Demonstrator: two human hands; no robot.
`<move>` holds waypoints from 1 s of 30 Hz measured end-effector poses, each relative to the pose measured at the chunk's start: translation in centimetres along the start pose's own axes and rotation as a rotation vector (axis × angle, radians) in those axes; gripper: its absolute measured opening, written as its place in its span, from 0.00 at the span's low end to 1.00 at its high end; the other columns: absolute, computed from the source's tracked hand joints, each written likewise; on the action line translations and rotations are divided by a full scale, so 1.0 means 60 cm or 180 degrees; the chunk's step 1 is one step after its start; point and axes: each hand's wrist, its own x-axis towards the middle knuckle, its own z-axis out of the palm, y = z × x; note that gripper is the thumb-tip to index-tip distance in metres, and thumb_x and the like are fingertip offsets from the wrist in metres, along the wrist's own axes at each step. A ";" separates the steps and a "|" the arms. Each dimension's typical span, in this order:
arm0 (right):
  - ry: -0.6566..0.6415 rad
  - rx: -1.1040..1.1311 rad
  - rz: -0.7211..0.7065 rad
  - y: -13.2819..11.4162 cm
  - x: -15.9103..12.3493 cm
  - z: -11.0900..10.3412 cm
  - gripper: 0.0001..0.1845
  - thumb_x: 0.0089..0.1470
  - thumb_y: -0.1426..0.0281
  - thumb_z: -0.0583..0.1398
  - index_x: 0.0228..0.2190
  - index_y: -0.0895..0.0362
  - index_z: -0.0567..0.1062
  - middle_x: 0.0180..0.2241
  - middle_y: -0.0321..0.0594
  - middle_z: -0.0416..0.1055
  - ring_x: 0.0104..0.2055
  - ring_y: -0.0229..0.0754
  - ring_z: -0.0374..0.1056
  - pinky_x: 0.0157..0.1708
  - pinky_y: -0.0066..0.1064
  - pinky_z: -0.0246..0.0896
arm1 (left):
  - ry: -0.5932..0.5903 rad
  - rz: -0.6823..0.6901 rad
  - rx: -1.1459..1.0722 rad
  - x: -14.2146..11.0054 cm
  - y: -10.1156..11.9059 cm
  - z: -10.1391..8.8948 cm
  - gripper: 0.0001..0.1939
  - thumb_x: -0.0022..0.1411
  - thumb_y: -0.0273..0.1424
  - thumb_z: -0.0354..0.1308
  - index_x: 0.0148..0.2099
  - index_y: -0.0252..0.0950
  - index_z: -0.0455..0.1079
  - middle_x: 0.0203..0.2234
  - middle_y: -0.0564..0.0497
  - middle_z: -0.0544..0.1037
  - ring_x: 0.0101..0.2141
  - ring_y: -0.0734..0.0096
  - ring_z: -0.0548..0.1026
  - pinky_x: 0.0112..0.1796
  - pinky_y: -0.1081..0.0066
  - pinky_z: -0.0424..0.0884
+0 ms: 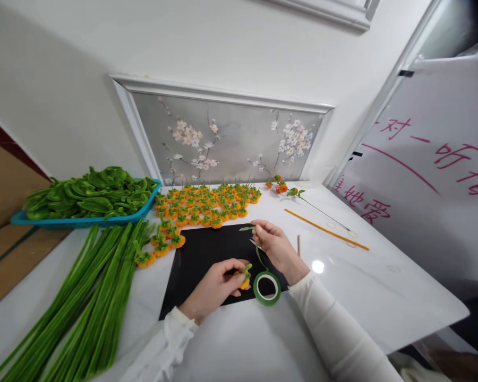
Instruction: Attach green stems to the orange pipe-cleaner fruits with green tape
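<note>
Bare left hand [217, 284], lower centre of frame: grip closed on 1 small, fuzzy orange flower head with green top [245, 282], partly covered by fingers. Bare right hand [276, 246], just right of centre: grip pinching a thin, flat strip of green tape [258, 255], free end out to the left. Strip runs down to the round green tape roll with white core [267, 302], at the lower right of the flat black sheet [207, 246].

Done, by the look of it: dozens of fuzzy orange flower heads with green collars [207, 204], massed along the back of the glossy white worktop [382, 286], centre of frame; thin wires stand up from many. Also 1 spray of orange and pink blooms with green leaves on a thin stem [281, 188], right of the cluster, apparently assembled.

Left, as judged: the held flower head seems unwrapped, tape end apart from it; any tape under the fingers, cannot tell. Massed heads appear separate, not joined into sprays. Fuzzy, curled green leaf pieces [91, 196] heap the shallow blue plastic tray [83, 223], left of frame; long, fuzzy green strips [99, 292] lie loose at lower left. Plenty of stock, then: work looks mid-course.
</note>
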 end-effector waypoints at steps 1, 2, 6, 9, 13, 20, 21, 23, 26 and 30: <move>-0.0014 0.0066 0.0067 0.001 0.002 0.003 0.15 0.42 0.64 0.68 0.34 0.57 0.76 0.27 0.35 0.69 0.25 0.30 0.61 0.26 0.23 0.56 | -0.0071 0.0140 0.0191 -0.002 0.002 0.002 0.09 0.57 0.35 0.56 0.35 0.32 0.69 0.45 0.43 0.72 0.29 0.74 0.72 0.28 0.75 0.67; -0.0041 0.0136 0.0117 0.003 0.003 0.006 0.15 0.42 0.65 0.68 0.34 0.57 0.76 0.27 0.34 0.69 0.25 0.30 0.61 0.26 0.23 0.56 | -0.0186 0.0295 0.0429 -0.005 0.003 0.006 0.08 0.58 0.32 0.55 0.34 0.33 0.70 0.47 0.43 0.71 0.28 0.75 0.71 0.28 0.74 0.66; -0.0288 0.0348 0.0120 -0.001 0.002 0.017 0.13 0.44 0.67 0.67 0.34 0.57 0.76 0.26 0.34 0.67 0.24 0.30 0.60 0.25 0.23 0.56 | -0.0704 0.0980 0.1656 -0.017 0.002 0.029 0.08 0.56 0.23 0.50 0.34 0.35 0.70 0.36 0.49 0.76 0.27 0.74 0.69 0.31 0.73 0.64; -0.0393 0.0472 -0.0098 -0.018 -0.003 0.017 0.11 0.46 0.68 0.66 0.34 0.56 0.76 0.27 0.33 0.66 0.25 0.30 0.59 0.27 0.25 0.57 | -0.0713 0.1182 0.2351 -0.022 -0.003 0.044 0.10 0.55 0.21 0.49 0.37 0.36 0.68 0.30 0.51 0.75 0.29 0.70 0.70 0.33 0.72 0.63; -0.0397 0.0637 -0.0351 -0.042 -0.009 0.012 0.09 0.48 0.70 0.65 0.35 0.54 0.76 0.27 0.33 0.65 0.25 0.30 0.57 0.27 0.25 0.56 | -0.0742 0.1366 0.2842 -0.025 -0.009 0.055 0.08 0.56 0.21 0.48 0.36 0.37 0.65 0.30 0.51 0.72 0.30 0.69 0.70 0.32 0.72 0.62; -0.0273 0.0693 -0.0449 -0.047 -0.008 0.010 0.07 0.49 0.71 0.64 0.33 0.54 0.76 0.28 0.33 0.63 0.25 0.30 0.56 0.24 0.24 0.53 | -0.0805 0.1417 0.3034 -0.027 -0.009 0.063 0.07 0.57 0.21 0.47 0.35 0.37 0.62 0.32 0.51 0.71 0.33 0.68 0.70 0.34 0.72 0.63; -0.0234 0.0734 -0.0492 -0.047 -0.007 0.010 0.07 0.49 0.71 0.64 0.33 0.54 0.75 0.28 0.33 0.63 0.25 0.30 0.55 0.23 0.24 0.53 | -0.0800 0.1412 0.3014 -0.027 -0.009 0.063 0.07 0.57 0.21 0.47 0.35 0.37 0.63 0.32 0.51 0.71 0.33 0.68 0.70 0.34 0.72 0.63; -0.0153 0.0757 -0.0564 -0.048 -0.005 0.011 0.07 0.49 0.70 0.64 0.34 0.53 0.75 0.28 0.33 0.62 0.25 0.30 0.55 0.23 0.23 0.53 | -0.0791 0.1408 0.2973 -0.026 -0.009 0.062 0.08 0.56 0.21 0.47 0.35 0.38 0.63 0.32 0.51 0.71 0.32 0.69 0.70 0.34 0.72 0.63; -0.0037 0.0603 -0.0619 -0.051 -0.004 0.013 0.08 0.48 0.69 0.64 0.34 0.52 0.75 0.28 0.33 0.62 0.25 0.31 0.54 0.23 0.24 0.53 | -0.0784 0.1398 0.2900 -0.025 -0.010 0.060 0.08 0.55 0.21 0.47 0.35 0.38 0.64 0.31 0.51 0.71 0.31 0.69 0.70 0.32 0.73 0.63; 0.0049 0.0171 -0.0645 -0.047 -0.006 0.016 0.12 0.46 0.66 0.65 0.36 0.52 0.76 0.30 0.35 0.64 0.26 0.32 0.55 0.24 0.26 0.53 | -0.0741 0.1328 0.2634 -0.026 -0.010 0.063 0.08 0.55 0.21 0.48 0.34 0.38 0.65 0.30 0.51 0.71 0.30 0.70 0.70 0.32 0.73 0.63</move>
